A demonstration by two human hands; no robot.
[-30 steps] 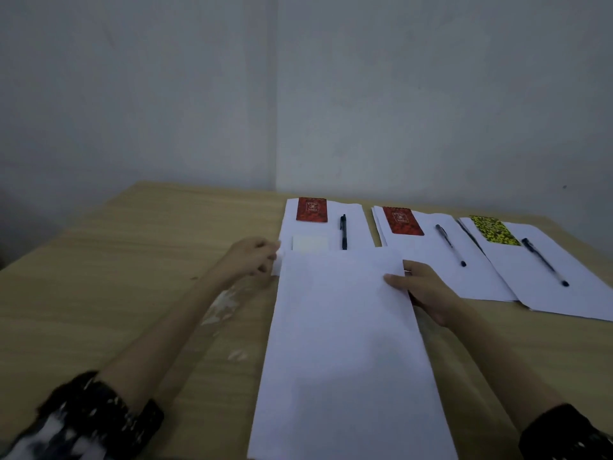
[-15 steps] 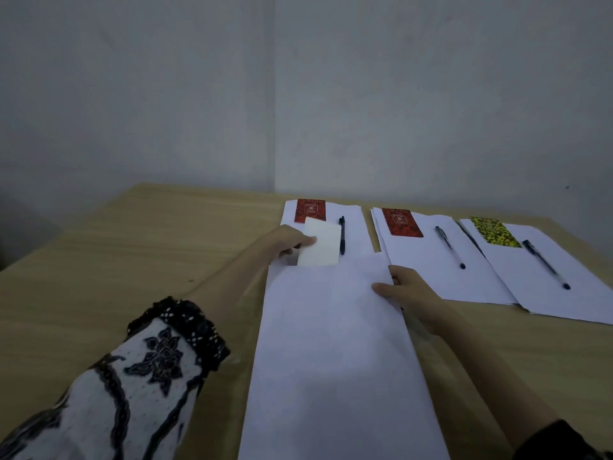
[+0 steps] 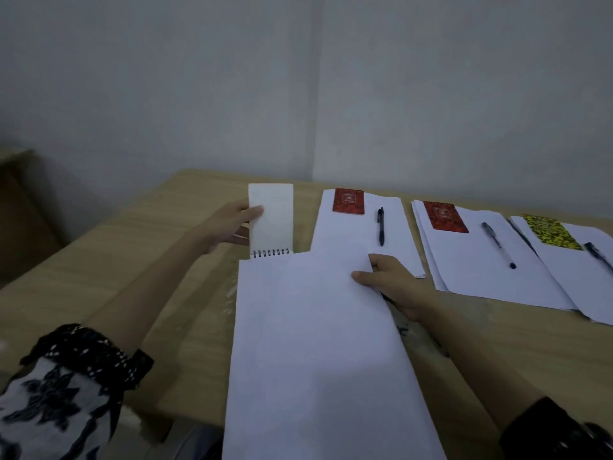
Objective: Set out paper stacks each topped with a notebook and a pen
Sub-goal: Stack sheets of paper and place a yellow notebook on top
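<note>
My left hand (image 3: 229, 224) holds a small spiral notebook (image 3: 271, 220), white back showing, coil toward me, lifted left of the paper stacks. My right hand (image 3: 389, 280) presses on the right edge of a near paper stack (image 3: 315, 353) in front of me. Behind it lies a paper stack (image 3: 351, 234) with a red notebook (image 3: 349, 201) and a black pen (image 3: 381, 226). To the right sits a second stack (image 3: 481, 267) with a red notebook (image 3: 445, 216) and a pen (image 3: 497, 244). Farthest right, a third stack (image 3: 583, 277) carries a yellow patterned notebook (image 3: 551, 232) and a pen (image 3: 597, 255).
Everything rests on a wooden table (image 3: 99, 260) set against a grey wall corner (image 3: 315, 94). The table's left edge drops off near my left sleeve (image 3: 66, 386). A dark piece of furniture (image 3: 20, 210) stands at the far left.
My left hand has picked the white-backed notebook off the far stack and carried it left and upward. My right hand has stayed on the near stack's right edge.
</note>
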